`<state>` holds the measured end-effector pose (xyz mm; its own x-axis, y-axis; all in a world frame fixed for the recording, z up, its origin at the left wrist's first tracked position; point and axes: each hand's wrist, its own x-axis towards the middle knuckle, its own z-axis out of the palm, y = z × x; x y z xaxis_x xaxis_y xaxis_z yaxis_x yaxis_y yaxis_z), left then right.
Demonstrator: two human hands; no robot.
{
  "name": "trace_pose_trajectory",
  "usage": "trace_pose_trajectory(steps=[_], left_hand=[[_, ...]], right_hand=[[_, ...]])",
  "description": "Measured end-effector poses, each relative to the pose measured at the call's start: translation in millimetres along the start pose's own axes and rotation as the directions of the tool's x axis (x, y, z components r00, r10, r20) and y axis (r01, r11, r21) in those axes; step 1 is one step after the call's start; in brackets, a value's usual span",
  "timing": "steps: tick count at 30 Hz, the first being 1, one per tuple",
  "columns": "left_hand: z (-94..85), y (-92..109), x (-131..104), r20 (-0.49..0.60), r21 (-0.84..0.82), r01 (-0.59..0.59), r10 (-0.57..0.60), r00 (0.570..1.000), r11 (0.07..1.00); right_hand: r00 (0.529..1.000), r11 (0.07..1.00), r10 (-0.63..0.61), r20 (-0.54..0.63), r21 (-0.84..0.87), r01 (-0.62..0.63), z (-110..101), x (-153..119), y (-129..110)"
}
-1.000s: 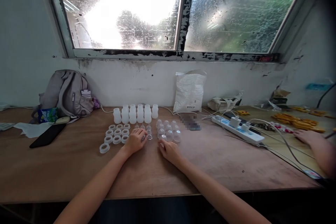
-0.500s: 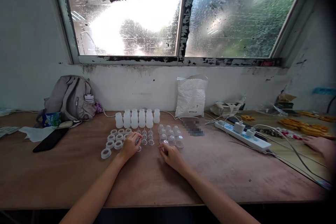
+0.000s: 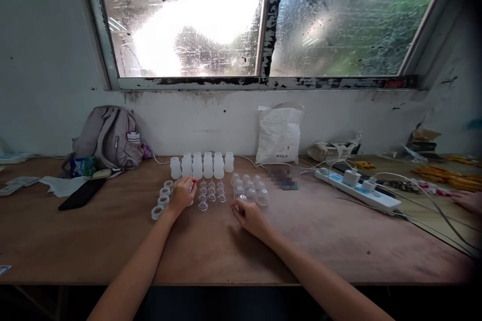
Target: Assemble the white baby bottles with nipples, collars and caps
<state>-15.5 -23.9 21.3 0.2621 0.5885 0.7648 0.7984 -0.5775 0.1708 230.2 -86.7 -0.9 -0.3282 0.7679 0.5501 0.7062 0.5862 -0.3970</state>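
Left hand (image 3: 182,192): palm down, fingers curled
Right hand (image 3: 249,214): thumb just beside bent fingertips
Forearms (image 3: 301,263): bare, slanting apart behind the two grips

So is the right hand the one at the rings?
No, the left hand is at the rings; the right hand is by the clear domed cups.

Through my remote view I see a brown bench (image 3: 233,261). Frosted bottles (image 3: 198,166) stand grouped toward its back; in front of them sit, left to right, rings (image 3: 163,204), clear pieces (image 3: 211,191) and translucent domes (image 3: 250,193). Farther left I see a backpack (image 3: 105,135), packet (image 3: 83,166) and phone (image 3: 82,194); farther right, a white bag (image 3: 279,135) and power strip (image 3: 357,191).
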Motion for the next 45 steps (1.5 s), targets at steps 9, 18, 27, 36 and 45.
trace_pose_trajectory(steps=[9, 18, 27, 36, 45], left_hand=[[1.6, -22, -3, 0.033, 0.061, 0.168, -0.17, 0.985, 0.984], [-14.8, -71, 50, 0.015, 0.167, 0.393, -0.401, 0.916, 0.904], [-39.4, -30, 20, 0.409, 0.048, 0.012, -0.031, 0.912, 0.999], [-45.9, 1, -18, 0.517, 0.135, -0.22, 0.121, 0.847, 0.966], [-37.5, 14, -37, 0.503, -0.011, -0.153, 0.138, 0.853, 0.988]], right_hand=[[0.995, 0.999, -0.017, 0.101, -0.034, 0.02, 7, -6, -3], [0.969, 0.964, -0.017, 0.246, -0.252, 0.081, 8, -9, -11], [0.951, 0.948, -0.015, 0.309, -0.297, 0.111, 9, -6, -20], [0.959, 0.962, 0.04, 0.279, -0.27, 0.039, 33, 17, -41], [0.96, 0.951, 0.154, 0.235, -0.299, -0.079, 58, 42, -51]])
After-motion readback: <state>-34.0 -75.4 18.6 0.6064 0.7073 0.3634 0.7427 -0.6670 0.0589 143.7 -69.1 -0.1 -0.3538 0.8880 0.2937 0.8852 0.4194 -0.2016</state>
